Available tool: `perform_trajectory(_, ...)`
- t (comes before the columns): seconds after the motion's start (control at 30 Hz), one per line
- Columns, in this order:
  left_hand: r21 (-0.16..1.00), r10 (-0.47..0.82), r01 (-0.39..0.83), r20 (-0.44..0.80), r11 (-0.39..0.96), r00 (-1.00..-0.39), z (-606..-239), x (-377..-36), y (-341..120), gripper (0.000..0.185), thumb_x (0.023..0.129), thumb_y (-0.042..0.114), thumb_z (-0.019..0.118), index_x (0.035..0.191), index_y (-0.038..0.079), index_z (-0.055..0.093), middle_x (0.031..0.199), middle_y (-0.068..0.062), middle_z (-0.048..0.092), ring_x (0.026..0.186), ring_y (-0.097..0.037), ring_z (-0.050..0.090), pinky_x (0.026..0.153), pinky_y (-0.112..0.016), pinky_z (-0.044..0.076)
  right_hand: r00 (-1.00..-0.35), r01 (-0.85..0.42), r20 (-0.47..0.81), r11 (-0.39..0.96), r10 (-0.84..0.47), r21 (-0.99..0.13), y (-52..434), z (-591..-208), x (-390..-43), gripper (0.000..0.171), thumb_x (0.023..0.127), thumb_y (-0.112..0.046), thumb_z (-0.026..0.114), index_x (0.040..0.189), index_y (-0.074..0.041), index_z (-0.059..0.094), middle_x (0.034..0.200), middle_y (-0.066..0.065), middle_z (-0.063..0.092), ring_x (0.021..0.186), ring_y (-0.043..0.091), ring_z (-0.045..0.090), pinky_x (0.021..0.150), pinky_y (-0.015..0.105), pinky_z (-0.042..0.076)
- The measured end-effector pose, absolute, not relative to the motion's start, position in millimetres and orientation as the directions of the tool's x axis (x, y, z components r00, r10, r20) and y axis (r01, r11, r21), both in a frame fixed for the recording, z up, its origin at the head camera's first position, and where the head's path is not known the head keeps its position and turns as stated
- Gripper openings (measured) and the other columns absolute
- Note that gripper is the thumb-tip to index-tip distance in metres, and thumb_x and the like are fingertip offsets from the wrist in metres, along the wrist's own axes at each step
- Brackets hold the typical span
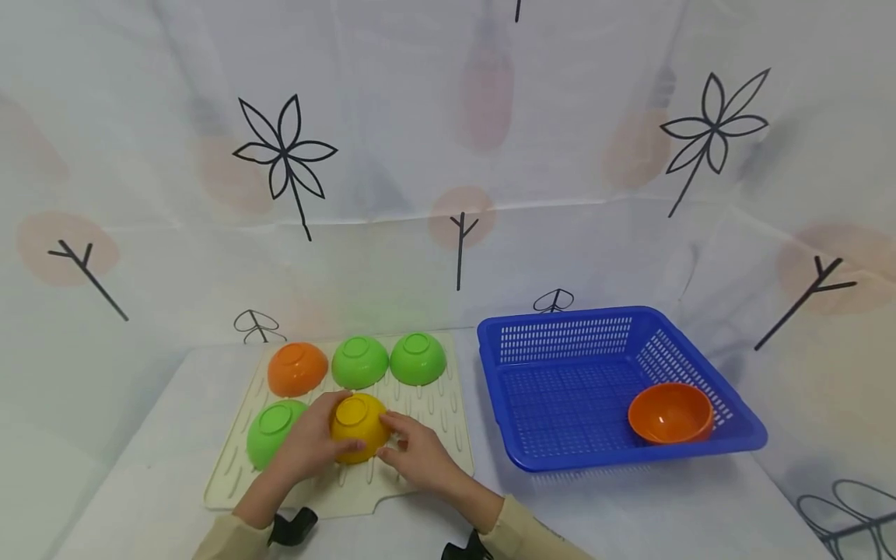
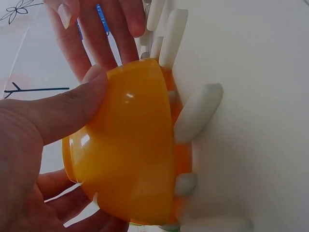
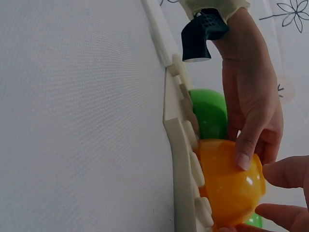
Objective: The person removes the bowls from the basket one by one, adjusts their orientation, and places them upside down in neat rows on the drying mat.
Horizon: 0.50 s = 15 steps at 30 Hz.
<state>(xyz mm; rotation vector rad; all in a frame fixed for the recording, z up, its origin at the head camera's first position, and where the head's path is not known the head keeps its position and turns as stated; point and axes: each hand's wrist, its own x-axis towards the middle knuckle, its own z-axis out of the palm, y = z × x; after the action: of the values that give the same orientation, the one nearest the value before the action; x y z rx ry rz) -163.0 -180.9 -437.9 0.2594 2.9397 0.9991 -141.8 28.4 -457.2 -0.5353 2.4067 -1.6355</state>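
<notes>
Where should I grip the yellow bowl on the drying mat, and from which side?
Grip the yellow bowl by its rounded outer wall, low near the rim, coming from above with fingers on opposite sides. It sits upside down on the ridged drying mat, so the rim is probably hard to get under. The left hand already holds its left side, and the right hand touches its right.

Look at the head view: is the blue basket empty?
No. An orange bowl sits upright inside the blue basket, near its front right corner.
</notes>
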Motion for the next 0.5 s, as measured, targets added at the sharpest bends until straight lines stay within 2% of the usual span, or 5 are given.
perform_trajectory(0.17, 0.597, 0.153, 0.136, 0.023, 0.79, -0.988, -434, -161, -179, 0.082, 0.075, 0.025, 0.089, 0.143, 0.005, 0.047, 0.139, -0.016, 0.053, 0.122, -0.035, 0.053, 0.103, -0.057, 0.043, -0.912, -0.182, 0.043, 0.309, -0.409, -0.933, 31, -453, -142, 0.049, 0.094, -0.013, 0.067, 0.14, -0.002, 0.055, 0.141, 0.012, 0.055, 0.131, 0.027, 0.051, 0.098, 0.036, 0.051)
perform_trajectory(0.5, 0.609, 0.156, 0.143, 0.032, 0.78, -0.987, -439, -162, -180, 0.082, 0.074, 0.025, 0.089, 0.142, 0.006, 0.048, 0.139, -0.015, 0.053, 0.121, -0.034, 0.053, 0.103, -0.057, 0.043, -0.905, -0.164, 0.03, 0.285, -0.424, -0.944, 44, -434, -135, 0.044, 0.096, -0.014, 0.064, 0.139, -0.005, 0.057, 0.139, 0.009, 0.058, 0.127, 0.027, 0.054, 0.099, 0.035, 0.05)
